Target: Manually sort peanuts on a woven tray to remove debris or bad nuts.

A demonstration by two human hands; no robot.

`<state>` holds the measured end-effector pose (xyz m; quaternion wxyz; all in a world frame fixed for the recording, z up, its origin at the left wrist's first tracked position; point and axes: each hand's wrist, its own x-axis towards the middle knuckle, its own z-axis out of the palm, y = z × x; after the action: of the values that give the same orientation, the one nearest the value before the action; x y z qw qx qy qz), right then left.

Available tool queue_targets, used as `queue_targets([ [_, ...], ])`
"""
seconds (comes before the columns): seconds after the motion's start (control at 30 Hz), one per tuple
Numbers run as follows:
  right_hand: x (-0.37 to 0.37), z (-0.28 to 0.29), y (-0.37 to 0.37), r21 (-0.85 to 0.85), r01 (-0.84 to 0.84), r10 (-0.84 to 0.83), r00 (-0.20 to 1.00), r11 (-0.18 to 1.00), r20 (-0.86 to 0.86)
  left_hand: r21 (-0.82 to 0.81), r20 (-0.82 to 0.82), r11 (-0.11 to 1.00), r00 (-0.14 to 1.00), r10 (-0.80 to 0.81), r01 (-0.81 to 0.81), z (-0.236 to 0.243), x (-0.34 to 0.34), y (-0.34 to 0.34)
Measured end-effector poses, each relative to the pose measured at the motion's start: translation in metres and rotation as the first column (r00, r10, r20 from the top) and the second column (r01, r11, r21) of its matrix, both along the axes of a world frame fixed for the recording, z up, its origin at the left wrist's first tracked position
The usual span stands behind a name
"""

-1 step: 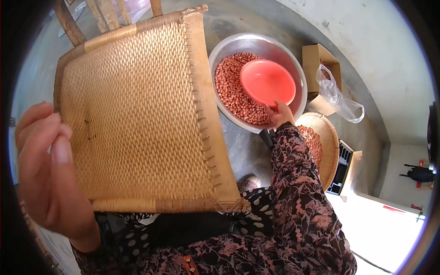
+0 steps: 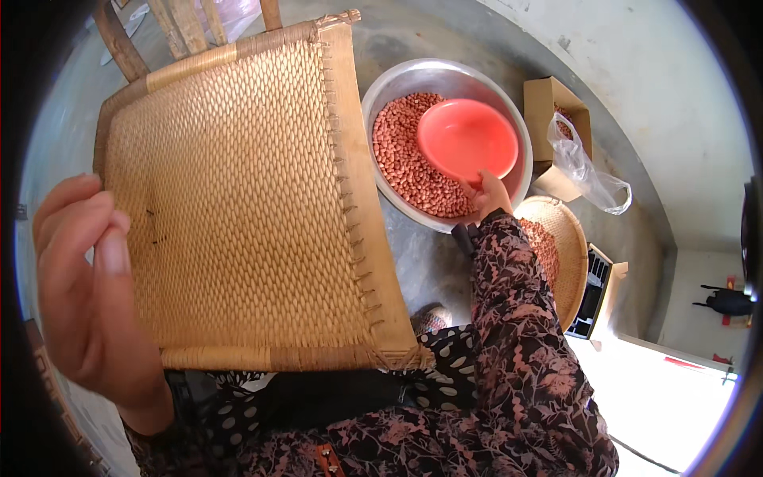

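Observation:
My right hand grips the near rim of a red plastic bowl, thumb over its edge. No peanuts show inside the bowl, which sits low over a wide metal basin. Reddish peanuts fill the basin's left and front part; the bowl hides some of them. My left hand is raised at the left edge of a woven chair seat. Its fingers curl inward with the thumb close to them. Whether anything small lies between them is hidden.
Right of the basin, a round woven tray holds more peanuts, partly behind my right sleeve. Beyond it stand an open cardboard box and a clear plastic bag. Wooden chair slats rise at the far left.
The red bowl and my right hand have shifted slightly right, with the bowl also tilting a little. My left hand has moved slightly right.

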<state>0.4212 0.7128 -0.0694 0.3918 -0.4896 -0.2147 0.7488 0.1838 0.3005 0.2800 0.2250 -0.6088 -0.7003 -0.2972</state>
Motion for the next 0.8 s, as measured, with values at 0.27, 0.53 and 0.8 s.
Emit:
queue_targets([
  [0.27,0.012,0.003,0.070,0.411,-0.022,-0.340,0.523,0.911,0.781,0.009,0.156,1.000,0.987,0.027,-0.029,-0.012,-0.021,0.009],
  [0.53,0.039,0.027,0.064,0.638,-0.262,-0.554,0.331,0.724,0.764,-0.069,0.100,0.996,0.992,0.071,-0.064,-0.017,-0.033,0.007],
  [0.8,0.051,0.036,0.048,0.286,-0.455,-0.258,0.122,0.843,0.958,-0.078,0.143,0.997,0.989,0.036,-0.025,-0.020,-0.033,0.003],
])
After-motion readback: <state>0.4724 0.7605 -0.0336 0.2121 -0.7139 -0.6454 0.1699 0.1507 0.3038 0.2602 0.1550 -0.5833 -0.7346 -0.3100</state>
